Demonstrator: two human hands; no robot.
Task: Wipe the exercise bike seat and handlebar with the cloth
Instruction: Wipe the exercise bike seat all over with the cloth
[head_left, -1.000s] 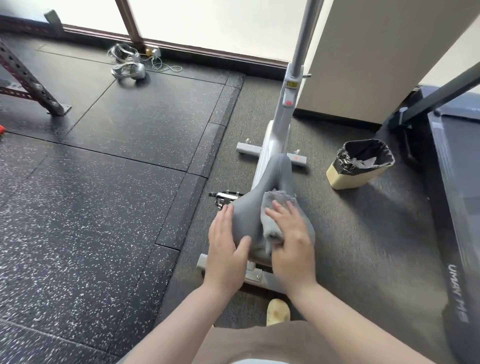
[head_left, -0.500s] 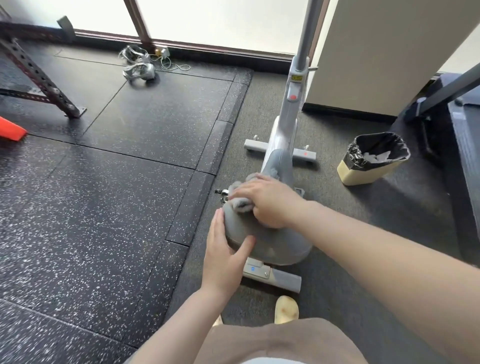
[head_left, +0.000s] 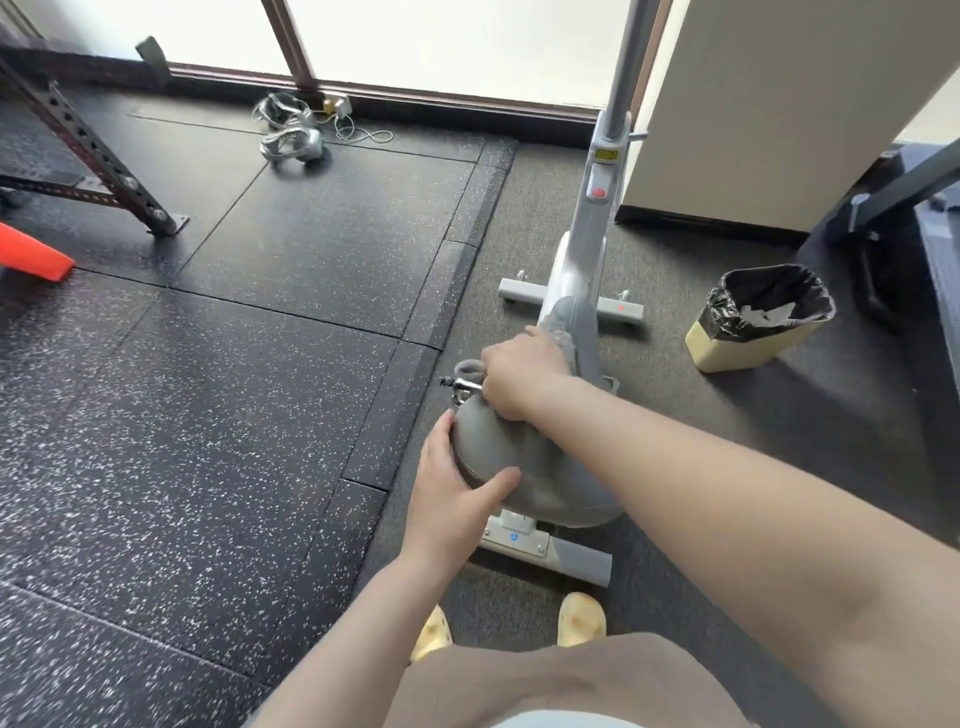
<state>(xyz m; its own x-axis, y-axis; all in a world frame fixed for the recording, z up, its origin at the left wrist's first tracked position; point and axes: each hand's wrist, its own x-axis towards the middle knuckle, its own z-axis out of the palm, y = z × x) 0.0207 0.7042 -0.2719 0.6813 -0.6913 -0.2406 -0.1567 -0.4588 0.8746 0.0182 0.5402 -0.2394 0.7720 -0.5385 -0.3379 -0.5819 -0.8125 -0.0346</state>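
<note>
Speckled black rubber tiles (head_left: 218, 395) cover the floor out beyond the left hand (head_left: 451, 486), giving way to plain dark carpet (head_left: 691, 415) under the exercise bike (head_left: 576, 270) and off past the right hand (head_left: 522, 376); a bright window with a dark sill runs along the far wall. Writing is scarce: a small yellow label (head_left: 605, 154) sits high on the bike's upright post and a red round button (head_left: 598, 193) below it, both well beyond the right hand, but the label's text is too small to read. The grey seat (head_left: 524, 473) lies between the two hands. The left hand cups its near left edge, fingers spread along the side and thumb laid across the top. The right hand, reaching forward over the seat's narrow end, is closed down on the grey cloth (head_left: 563, 340), which bunches out ahead of and left of the knuckles. Just left of the right hand a metal pedal (head_left: 457, 384) pokes out. Farther right stands a cream bin (head_left: 753, 322) with a black liner; far to the left are a perforated metal frame (head_left: 88, 150) and an orange object (head_left: 31, 254).
</note>
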